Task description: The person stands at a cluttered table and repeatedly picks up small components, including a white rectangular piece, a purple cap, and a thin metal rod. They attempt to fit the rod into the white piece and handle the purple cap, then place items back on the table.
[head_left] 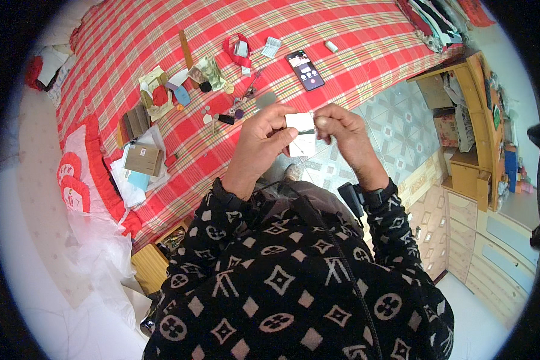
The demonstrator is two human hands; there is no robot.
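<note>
Between both hands, at the near edge of the bed, is a small white folded card or booklet [300, 133]. A dark line crosses it between an upper and a lower white part. My left hand [265, 135] grips its left side, with the thumb pressed on the front. At the upper right edge my right hand [341, 127] has thumb and fingers closed in a pinch. Whether the card's edge or something smaller is between those fingertips, I cannot make out. Just left of my left hand, coins and a small black item [226, 119] lie on the checked bedcover [210, 163].
Across the bed lie a phone [305, 70] with a lit screen, a red ribbon roll [239, 50], banknotes [208, 72], a brown strip [186, 50] and a cardboard box [143, 158]. A wooden cabinet [471, 114] stands at the right, beyond the tiled floor [396, 117].
</note>
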